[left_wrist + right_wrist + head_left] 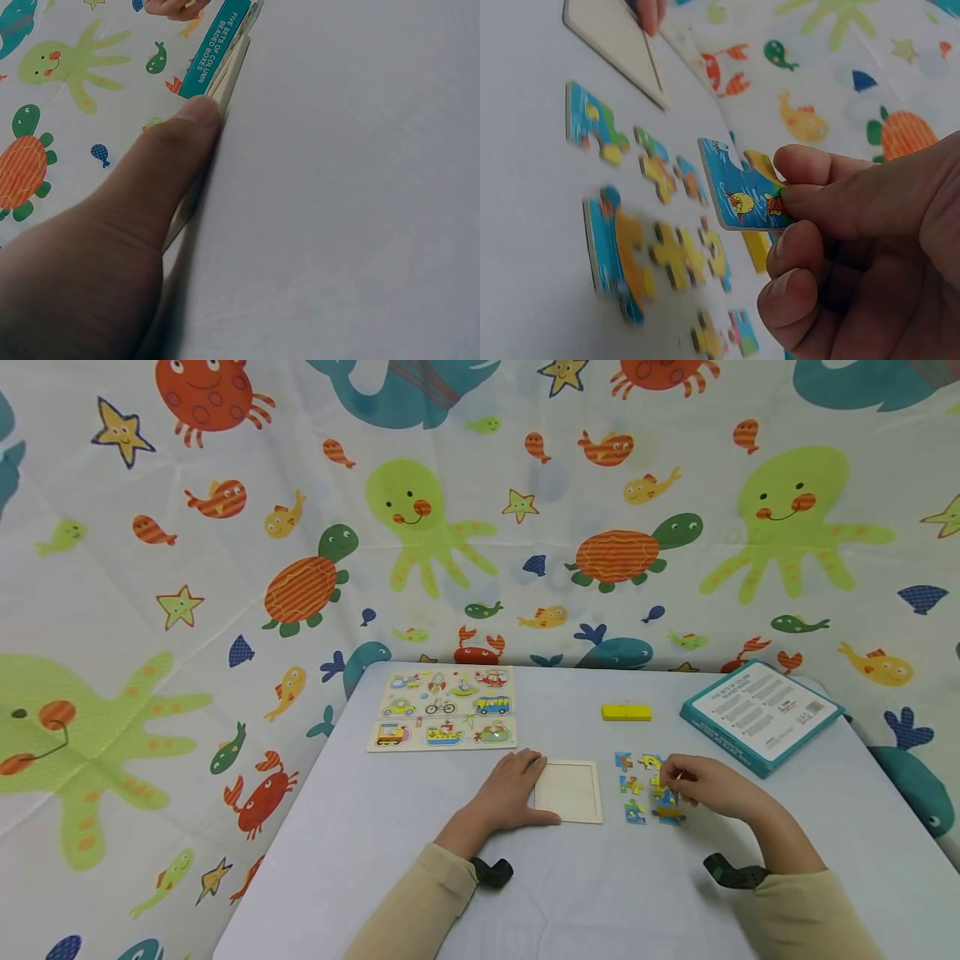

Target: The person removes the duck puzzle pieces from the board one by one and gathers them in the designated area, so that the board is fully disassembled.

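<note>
My left hand (510,789) spans the left side of a shallow wooden puzzle tray (570,792), holding it between thumb and fingers. In the left wrist view the thumb (161,165) lies along the tray's edge. My right hand (708,785) pinches a blue jigsaw piece (739,196) with a yellow fish on it, between thumb and forefinger, raised above the table. Beneath and beside it lie several loose jigsaw pieces (634,812) in two rough columns, right of the tray. The right hand partly covers the right column in the head view.
A wooden board of vehicle pictures (444,708) lies at the back left. A yellow block (626,712) sits behind the loose pieces, and a teal box (761,714) at the back right. A sea-animal cloth (480,527) hangs behind the white table (337,860).
</note>
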`<state>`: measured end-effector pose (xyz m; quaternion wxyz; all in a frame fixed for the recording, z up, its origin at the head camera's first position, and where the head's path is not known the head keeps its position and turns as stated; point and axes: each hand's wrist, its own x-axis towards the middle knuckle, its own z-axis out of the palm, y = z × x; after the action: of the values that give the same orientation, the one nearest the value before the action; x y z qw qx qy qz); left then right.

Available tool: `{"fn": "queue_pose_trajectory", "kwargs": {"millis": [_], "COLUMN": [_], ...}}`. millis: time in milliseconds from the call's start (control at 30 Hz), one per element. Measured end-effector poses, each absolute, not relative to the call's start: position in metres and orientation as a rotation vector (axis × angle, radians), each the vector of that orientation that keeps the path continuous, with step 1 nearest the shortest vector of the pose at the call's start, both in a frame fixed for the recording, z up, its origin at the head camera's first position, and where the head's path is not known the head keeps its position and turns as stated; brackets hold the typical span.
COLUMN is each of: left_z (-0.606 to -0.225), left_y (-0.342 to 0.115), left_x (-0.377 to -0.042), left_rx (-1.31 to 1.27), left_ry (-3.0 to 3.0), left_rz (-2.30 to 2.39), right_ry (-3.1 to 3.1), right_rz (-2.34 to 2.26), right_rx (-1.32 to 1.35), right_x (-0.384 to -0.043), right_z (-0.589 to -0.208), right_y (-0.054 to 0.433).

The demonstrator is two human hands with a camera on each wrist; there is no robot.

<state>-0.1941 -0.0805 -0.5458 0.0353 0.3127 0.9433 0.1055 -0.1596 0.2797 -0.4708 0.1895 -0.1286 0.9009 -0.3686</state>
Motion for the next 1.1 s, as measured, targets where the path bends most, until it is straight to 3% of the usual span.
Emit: {"fn": "queue_pose_trajectory", "kwargs": {"millis": [500,1100], "left_z": [-0.546,-0.547], "left_y": [-0.082,-0.083], "left_x": [-0.194,-0.194], "left_rx": [0.972,0.960], "left_ry": [2.899,2.898], "left_rz": [0.333,0.332], "right_ry": [2.452,2.480], "right_rz": [-1.048,-1.023], "right_rx": [-0.242,-0.128], "right_x": [-0.146,-0.141], "right_z": [-0.488,-0.506], "right_y": [0.322,0.325]}}
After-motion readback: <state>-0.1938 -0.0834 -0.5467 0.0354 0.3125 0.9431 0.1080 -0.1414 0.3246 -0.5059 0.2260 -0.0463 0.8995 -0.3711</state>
